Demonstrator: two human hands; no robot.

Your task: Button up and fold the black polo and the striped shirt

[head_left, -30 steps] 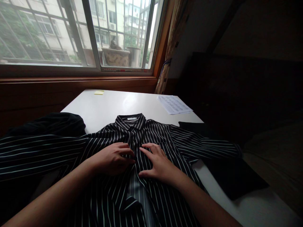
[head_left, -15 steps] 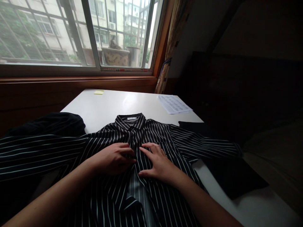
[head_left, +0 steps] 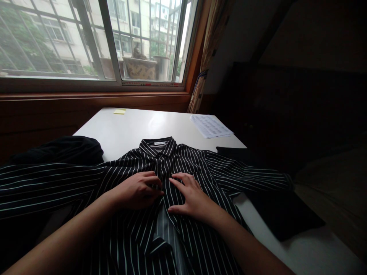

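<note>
Shifted very slightly since half a second ago: my left hand (head_left: 140, 191), its fingertips a touch nearer the collar; my right hand (head_left: 190, 194) in the same place as before.

Item: one long-sleeved black shirt with thin white stripes (head_left: 197, 236), spread front up on a rectangular table with a smooth white top (head_left: 137, 124), sleeves out to both sides. Striped turn-down collar (head_left: 169, 148) at the far end, small white label (head_left: 159, 143) inside the neck. Front edges parted below my hands, showing the paler grey striped inside.

Left hand: back upward, fingers curled together at the front opening; the fingertips are shaded, so I cannot tell whether they pinch the fabric. Right hand: relaxed and spread, thumb well apart from the forefinger, laid over the front panel just beside the opening, gripping nothing.

Adjacent: one black heap of soft cloth (head_left: 63, 151), beyond the left sleeve; one flat black straight-edged piece (head_left: 286, 214), partly under the right sleeve.

Far end of table: one small yellow paper pad (head_left: 119, 111), left; several white printed paper sheets (head_left: 211, 126), overlapping, right.

Beyond: one metal-framed sliding window (head_left: 116, 63); one patterned beige curtain (head_left: 202, 80), tied.
</note>
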